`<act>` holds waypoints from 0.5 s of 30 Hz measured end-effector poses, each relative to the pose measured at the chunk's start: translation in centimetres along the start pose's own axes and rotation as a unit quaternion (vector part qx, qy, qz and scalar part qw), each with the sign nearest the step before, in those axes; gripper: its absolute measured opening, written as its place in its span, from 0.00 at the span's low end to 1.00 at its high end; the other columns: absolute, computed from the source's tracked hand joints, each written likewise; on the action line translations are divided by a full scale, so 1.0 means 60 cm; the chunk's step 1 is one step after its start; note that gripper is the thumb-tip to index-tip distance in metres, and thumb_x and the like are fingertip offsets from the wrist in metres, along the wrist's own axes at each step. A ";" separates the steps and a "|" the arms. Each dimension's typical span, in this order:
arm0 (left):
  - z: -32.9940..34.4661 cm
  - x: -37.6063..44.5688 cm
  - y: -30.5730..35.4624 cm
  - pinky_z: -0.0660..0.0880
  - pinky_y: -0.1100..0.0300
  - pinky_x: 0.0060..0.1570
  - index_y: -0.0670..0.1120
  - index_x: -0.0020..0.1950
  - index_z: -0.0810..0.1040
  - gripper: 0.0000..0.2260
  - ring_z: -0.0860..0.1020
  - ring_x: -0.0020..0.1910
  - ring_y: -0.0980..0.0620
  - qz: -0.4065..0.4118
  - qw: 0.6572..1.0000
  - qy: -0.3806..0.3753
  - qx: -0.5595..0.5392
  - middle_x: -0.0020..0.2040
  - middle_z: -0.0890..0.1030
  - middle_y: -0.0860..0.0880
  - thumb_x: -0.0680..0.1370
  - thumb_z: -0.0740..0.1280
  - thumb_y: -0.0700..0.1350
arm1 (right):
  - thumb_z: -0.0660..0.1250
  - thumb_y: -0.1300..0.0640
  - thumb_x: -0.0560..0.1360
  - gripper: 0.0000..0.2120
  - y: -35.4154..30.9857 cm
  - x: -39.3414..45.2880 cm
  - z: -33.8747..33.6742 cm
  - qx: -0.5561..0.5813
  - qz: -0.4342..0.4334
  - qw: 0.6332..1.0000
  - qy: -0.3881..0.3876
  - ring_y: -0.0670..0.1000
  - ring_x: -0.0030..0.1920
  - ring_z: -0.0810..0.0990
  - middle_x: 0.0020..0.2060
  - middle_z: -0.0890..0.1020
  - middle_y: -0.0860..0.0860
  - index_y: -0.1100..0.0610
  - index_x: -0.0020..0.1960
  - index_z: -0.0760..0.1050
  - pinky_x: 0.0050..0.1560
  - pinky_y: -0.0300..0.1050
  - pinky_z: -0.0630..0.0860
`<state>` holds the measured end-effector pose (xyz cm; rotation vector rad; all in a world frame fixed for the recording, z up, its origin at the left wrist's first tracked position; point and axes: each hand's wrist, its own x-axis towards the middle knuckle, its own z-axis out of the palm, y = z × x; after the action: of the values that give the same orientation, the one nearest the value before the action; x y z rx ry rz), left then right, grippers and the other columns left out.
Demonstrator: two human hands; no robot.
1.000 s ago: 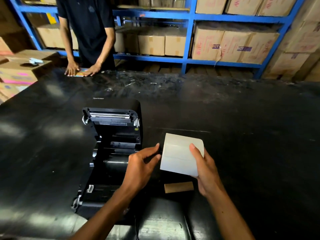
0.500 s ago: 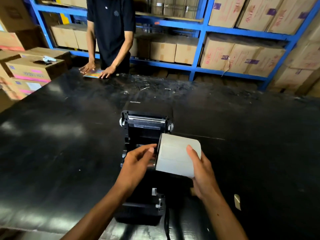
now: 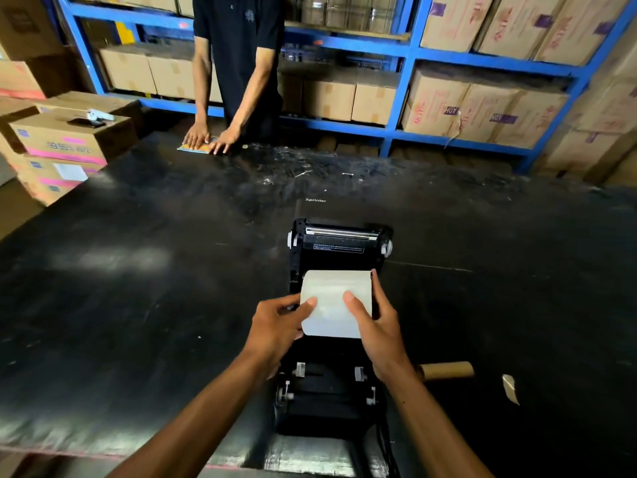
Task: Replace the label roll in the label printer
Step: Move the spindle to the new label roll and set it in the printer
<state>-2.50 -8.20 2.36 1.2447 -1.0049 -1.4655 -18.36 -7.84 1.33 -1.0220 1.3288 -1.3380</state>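
A black label printer (image 3: 339,246) stands open on the black table (image 3: 138,270), its lid tipped back away from me. A white label roll (image 3: 332,293) sits over the printer's open bay, held from both sides. My left hand (image 3: 279,331) grips its left end, thumb on top. My right hand (image 3: 377,326) grips its right end, thumb on top too. The bay under the roll is hidden. An empty brown cardboard core (image 3: 446,370) lies on the table to the printer's right.
A small paper scrap (image 3: 510,388) lies right of the core. A person in black stands at the table's far edge, both hands (image 3: 210,139) pressing on a coloured sheet. Cardboard boxes (image 3: 65,139) are stacked at the left. Blue shelves (image 3: 403,81) with cartons line the back.
Both hands carried the white roll leftwards from beside the printer to over its open bay. The view shifted, so the printer now sits in the centre.
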 end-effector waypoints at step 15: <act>-0.010 0.015 -0.050 0.79 0.55 0.54 0.47 0.55 0.84 0.09 0.84 0.49 0.51 0.021 0.998 0.034 0.050 0.47 0.87 0.50 0.75 0.70 0.45 | 0.68 0.38 0.69 0.33 0.040 0.031 -0.024 -0.171 0.043 0.980 -0.087 0.49 0.77 0.51 0.78 0.47 0.44 0.24 0.66 0.52 0.73 0.62 0.59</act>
<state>-2.40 -8.38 -0.83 1.3279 -1.0630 -1.3469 -19.98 -9.27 -1.25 -1.2670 1.4802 -0.9489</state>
